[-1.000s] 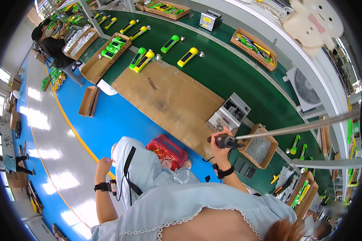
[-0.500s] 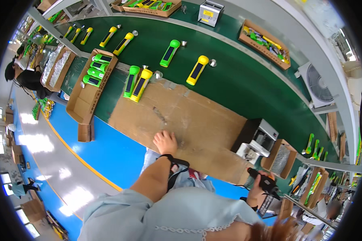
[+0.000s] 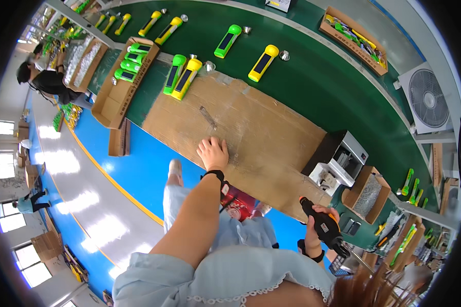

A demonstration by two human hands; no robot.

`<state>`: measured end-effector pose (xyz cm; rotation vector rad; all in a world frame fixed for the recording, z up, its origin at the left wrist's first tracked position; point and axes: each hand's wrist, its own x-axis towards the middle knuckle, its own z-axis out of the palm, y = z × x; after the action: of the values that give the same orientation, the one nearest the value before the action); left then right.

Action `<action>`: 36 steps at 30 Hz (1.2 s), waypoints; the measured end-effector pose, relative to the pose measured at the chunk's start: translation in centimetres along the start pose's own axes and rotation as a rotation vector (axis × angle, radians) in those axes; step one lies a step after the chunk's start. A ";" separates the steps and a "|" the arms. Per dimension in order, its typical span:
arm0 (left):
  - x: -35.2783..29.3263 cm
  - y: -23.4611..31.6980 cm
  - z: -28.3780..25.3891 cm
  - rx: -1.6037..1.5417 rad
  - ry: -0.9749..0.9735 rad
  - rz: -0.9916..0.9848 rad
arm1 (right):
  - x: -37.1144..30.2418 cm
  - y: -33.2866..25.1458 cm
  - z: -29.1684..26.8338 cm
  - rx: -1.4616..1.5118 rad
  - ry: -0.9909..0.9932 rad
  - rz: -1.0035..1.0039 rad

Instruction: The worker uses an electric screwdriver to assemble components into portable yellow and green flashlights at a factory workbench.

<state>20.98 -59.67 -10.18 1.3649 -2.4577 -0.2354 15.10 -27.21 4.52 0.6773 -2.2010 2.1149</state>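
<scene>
My left hand lies on the near edge of a brown cardboard sheet, fingers spread and nothing in them. At the right, my right hand is wrapped round a black electric screwdriver, its tip toward the sheet's near right corner. At the sheet's far left corner a green flashlight and a yellow flashlight lie side by side, each with a dark panel. A silver reflector cup sits beside the yellow one. By the sheet's right end stands a black and white boxy machine.
An open carton with green flashlights stands at the left. More flashlights, such as a yellow one, line the green bench. A box of small metal parts is right of the machine. Far right is a fan.
The view has shifted, so the bench appears higher. My right hand has brought the screwdriver up beside the sheet's right corner. My left hand stays on the cardboard.
</scene>
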 end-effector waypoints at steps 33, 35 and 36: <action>-38.8 -33.0 1.1 -0.153 -0.625 -0.347 | -11.3 -8.7 -4.1 -0.363 0.269 0.176; -39.6 -32.5 1.6 -0.160 -0.659 -0.373 | -11.1 -8.1 -3.8 -0.274 0.253 0.147; -39.9 -32.7 1.7 -0.164 -0.690 -0.381 | -10.8 -7.3 -4.1 -0.297 0.180 0.108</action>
<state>66.03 -43.22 -29.21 1.9019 -2.5526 -1.1380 26.08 -20.06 8.48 0.3425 -2.4222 1.7524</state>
